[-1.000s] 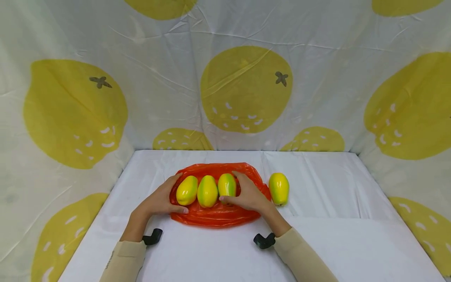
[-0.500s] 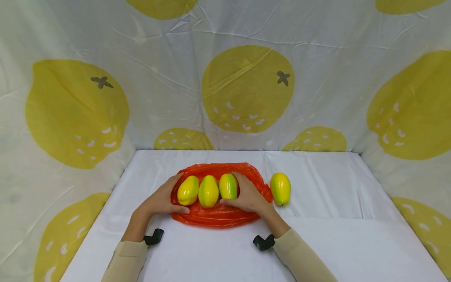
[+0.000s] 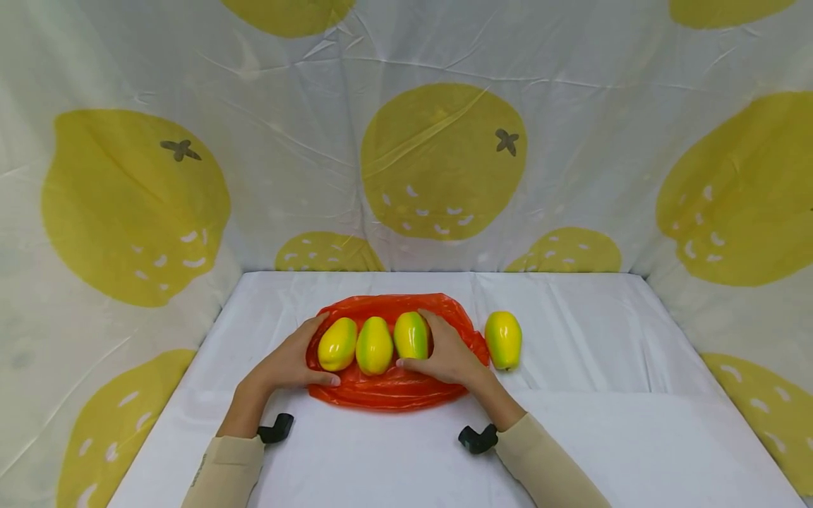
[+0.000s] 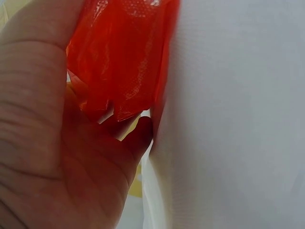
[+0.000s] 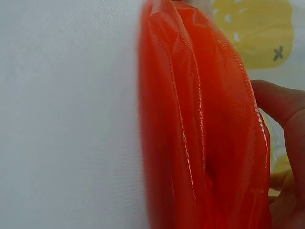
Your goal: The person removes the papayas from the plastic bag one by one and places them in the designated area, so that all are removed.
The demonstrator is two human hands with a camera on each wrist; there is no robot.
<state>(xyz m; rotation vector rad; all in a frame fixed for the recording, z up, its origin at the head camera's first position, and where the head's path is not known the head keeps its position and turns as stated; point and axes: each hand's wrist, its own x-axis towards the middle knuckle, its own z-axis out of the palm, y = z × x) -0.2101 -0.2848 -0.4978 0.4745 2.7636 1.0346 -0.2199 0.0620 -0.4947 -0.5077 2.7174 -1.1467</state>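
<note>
Right hand (image 3: 447, 355) curled round yellow fruit (image 3: 410, 335), left hand (image 3: 290, 358) spread against red bag (image 3: 380, 395)

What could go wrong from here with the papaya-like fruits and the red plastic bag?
The glossy, rounded papaya-like fruit within the right grip might slip out. The thin, crumpled red plastic bag could bunch up if the left grip, at its edge, pulls unevenly. The lone fruit, unheld just outside the bag, might be bumped and roll.
</note>
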